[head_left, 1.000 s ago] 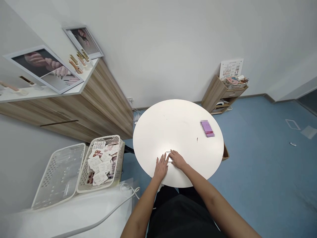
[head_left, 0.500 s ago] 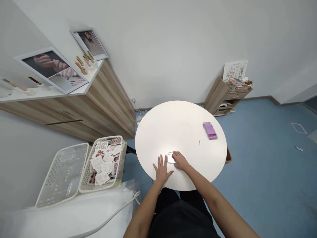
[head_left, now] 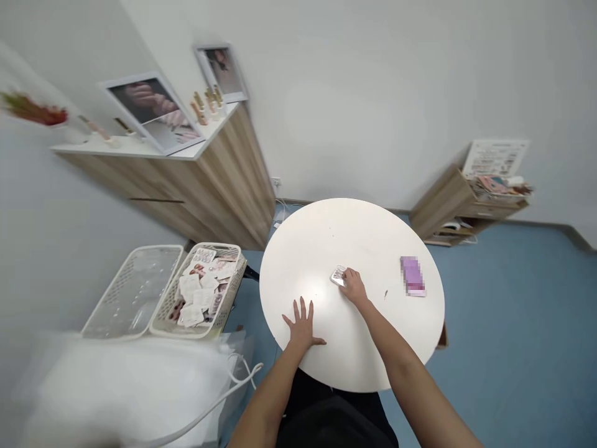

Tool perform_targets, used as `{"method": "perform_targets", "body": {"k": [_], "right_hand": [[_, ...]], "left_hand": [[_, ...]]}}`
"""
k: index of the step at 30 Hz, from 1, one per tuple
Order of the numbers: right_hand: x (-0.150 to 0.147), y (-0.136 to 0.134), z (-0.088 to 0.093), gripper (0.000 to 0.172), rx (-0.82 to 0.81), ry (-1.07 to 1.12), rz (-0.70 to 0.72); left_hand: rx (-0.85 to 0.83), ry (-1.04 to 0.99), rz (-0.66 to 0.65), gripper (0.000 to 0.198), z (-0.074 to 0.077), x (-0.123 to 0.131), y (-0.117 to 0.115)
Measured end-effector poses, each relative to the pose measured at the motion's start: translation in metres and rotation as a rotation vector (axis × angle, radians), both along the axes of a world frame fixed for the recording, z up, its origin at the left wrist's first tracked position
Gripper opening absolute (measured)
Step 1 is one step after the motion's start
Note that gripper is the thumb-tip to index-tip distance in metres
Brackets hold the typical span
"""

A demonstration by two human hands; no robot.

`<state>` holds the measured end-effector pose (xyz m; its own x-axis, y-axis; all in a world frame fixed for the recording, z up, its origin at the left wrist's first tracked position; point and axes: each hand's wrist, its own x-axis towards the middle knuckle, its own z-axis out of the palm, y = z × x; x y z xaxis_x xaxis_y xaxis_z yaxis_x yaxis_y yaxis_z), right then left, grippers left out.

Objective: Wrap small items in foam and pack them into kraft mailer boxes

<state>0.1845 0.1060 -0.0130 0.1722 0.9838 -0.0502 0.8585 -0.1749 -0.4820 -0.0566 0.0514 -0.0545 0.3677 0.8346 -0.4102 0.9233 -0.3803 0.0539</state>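
A round white table [head_left: 349,242] stands in front of me. My left hand [head_left: 301,323] lies flat on it near the front edge, fingers spread, holding nothing. My right hand [head_left: 354,286] rests further in, its fingers on a small clear packet [head_left: 338,274] that lies on the table top. A pink box [head_left: 412,275] sits on the table to the right of that hand.
Left of the table stand two white baskets: one [head_left: 201,291] full of small nail packets, one [head_left: 133,292] with clear ones. A wooden cabinet [head_left: 200,174] with framed pictures lines the left wall. A low wooden shelf [head_left: 459,202] stands at the back right. White cable [head_left: 237,367] hangs at the front left.
My right hand has slid the small packet away from me toward the table's middle. My left hand stayed flat near the front edge. The view has swung to the left.
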Motion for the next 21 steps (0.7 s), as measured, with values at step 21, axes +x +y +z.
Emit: {"method": "perform_targets", "body": {"k": [21], "right_hand": [[-0.017, 0.047, -0.029, 0.033, 0.297, -0.059, 0.362]], "left_hand": [[-0.026, -0.368, 0.147, 0.078, 0.014, -0.012, -0.029]]}}
